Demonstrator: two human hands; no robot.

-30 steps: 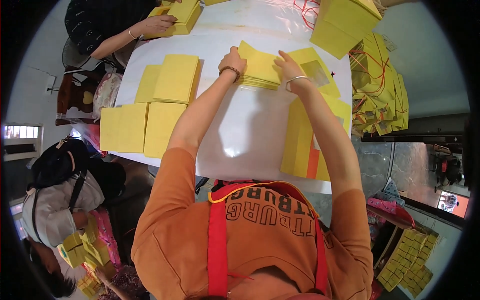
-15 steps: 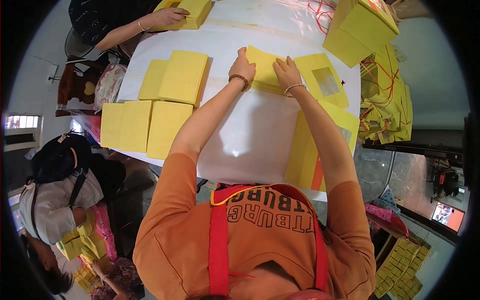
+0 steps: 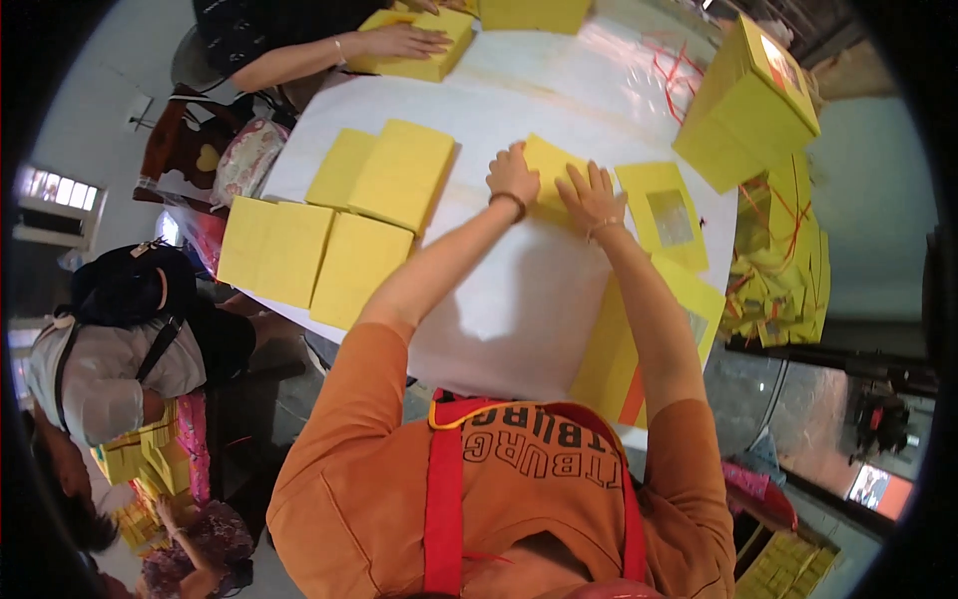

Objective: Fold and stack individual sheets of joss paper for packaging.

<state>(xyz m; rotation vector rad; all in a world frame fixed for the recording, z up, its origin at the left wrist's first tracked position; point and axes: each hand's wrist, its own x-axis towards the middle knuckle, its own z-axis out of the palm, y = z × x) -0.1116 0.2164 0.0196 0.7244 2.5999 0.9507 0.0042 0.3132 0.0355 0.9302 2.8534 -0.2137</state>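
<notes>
Between my two hands lies a folded yellow cardboard piece (image 3: pixel 551 160), flat on the white table (image 3: pixel 489 319). My left hand (image 3: pixel 515 172) is curled round its left edge. On its right side rests my right hand (image 3: pixel 595 200), palm down with the fingers spread apart. Just right of that hand is a yellow panel with a clear window (image 3: pixel 667 215). A larger yellow sheet with an orange stripe (image 3: pixel 606 344) lies under my right forearm, partly hidden by it. Left of my left arm are several flat yellow boxes (image 3: pixel 404 175), some overlapping.
At the far left, a co-worker's hand (image 3: pixel 404 40) rests on a yellow box (image 3: pixel 444 62). A tall yellow box (image 3: pixel 743 115) stands at the back right, near red cords (image 3: pixel 679 75). Tied yellow bundles (image 3: pixel 788 275) sit beyond the right edge. Another person (image 3: pixel 110 369) is at the left.
The whole view has shifted slightly. My right hand's fingers have spread wider on the yellow cardboard. The co-worker's hand now lies flatter on the far box.
</notes>
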